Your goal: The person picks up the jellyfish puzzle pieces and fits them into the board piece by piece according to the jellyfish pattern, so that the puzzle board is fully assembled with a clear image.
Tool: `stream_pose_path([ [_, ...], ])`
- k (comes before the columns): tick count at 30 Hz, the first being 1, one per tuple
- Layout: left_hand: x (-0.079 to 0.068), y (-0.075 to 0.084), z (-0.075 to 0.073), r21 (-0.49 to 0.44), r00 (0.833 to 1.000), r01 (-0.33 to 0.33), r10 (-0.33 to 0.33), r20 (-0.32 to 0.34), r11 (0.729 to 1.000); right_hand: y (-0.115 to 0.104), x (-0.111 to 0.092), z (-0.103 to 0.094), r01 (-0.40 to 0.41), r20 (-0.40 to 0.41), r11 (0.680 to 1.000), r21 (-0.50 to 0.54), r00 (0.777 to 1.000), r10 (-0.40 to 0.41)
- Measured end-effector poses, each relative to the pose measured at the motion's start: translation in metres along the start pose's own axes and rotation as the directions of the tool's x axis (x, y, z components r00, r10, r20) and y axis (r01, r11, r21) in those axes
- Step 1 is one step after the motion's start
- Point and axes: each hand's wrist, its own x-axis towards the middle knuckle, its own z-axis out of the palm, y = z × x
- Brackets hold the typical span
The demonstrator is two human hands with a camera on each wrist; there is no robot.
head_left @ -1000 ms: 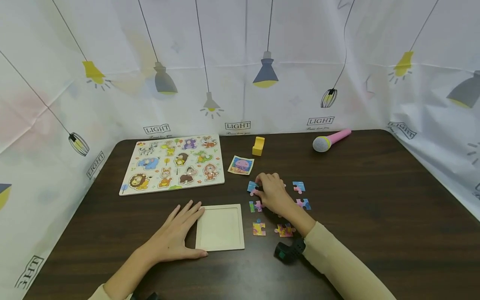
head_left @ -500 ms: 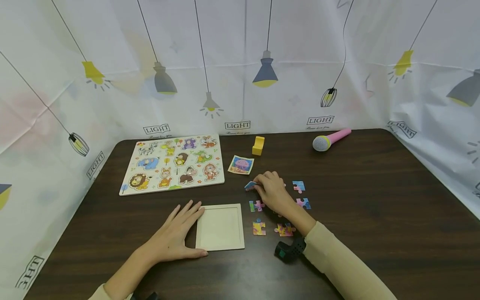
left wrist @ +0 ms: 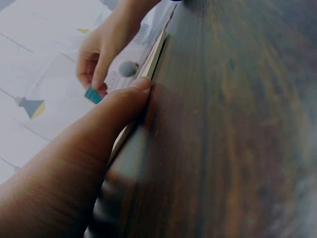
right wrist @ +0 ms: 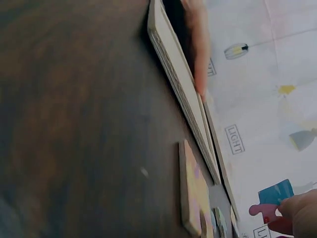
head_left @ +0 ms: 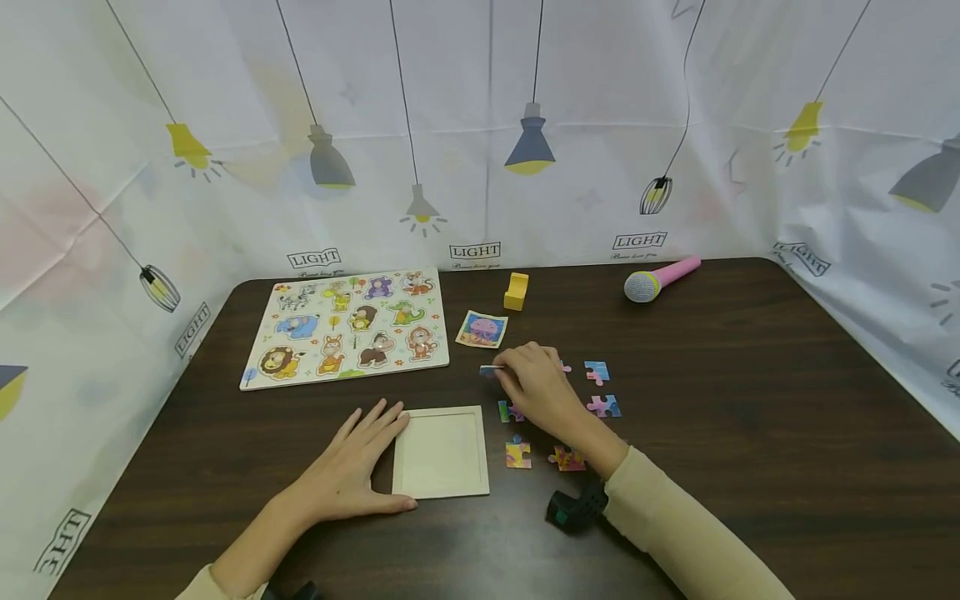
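My right hand pinches a jigsaw piece, blue with a pink knob, between thumb and fingertips. In the head view that piece is tipped nearly edge-on, left of the fingers. My left hand lies with fingers spread along the left side of a pale wooden puzzle frame, whose recess holds nothing. The left thumb touches the frame's edge in the left wrist view. Around the right hand lie more jigsaw pieces: a yellow one, an orange one, and blue-pink ones. The hand partly covers others.
Behind the frame lies an animal puzzle board. A small picture card and a yellow block are at the back middle. Farther right is a pink toy microphone. A white printed cloth hangs behind the dark table.
The right hand has picked the blue-pink jigsaw piece up off the table, tilted it and shifted slightly left with it. The left hand and the frame have stayed put.
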Motion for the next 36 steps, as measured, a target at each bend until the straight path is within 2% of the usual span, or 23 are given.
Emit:
stream_pose_path([
  [6, 0.001, 0.001, 0.002, 0.024, 1.0, 0.01, -0.01, -0.01, 1.0, -0.012, 0.0, -0.001, 0.041, -0.006, 0.999, 0.003, 0.999, -0.041],
  [15, 0.004, 0.004, 0.002, 0.028, 0.999, 0.053, -0.053, -0.014, 0.998, -0.023, 0.0, 0.004, 0.032, 0.014, 0.991, 0.132, 0.999, -0.034],
  [21, 0.002, 0.004, 0.003, 0.028, 0.998, 0.056, -0.056, -0.016, 0.998, -0.035, -0.001, 0.008, -0.003, 0.063, 0.961, 0.277, 0.998, -0.016],
  [28, 0.002, 0.002, 0.001, -0.018, 0.998, 0.052, -0.052, -0.031, 0.998, -0.048, 0.001, 0.015, -0.053, 0.126, 0.904, 0.424, 0.992, -0.002],
  [36, 0.001, 0.001, 0.001, -0.047, 0.998, 0.034, -0.036, -0.042, 0.998, -0.061, 0.001, 0.025, -0.07, 0.153, 0.878, 0.474, 0.988, -0.004],
])
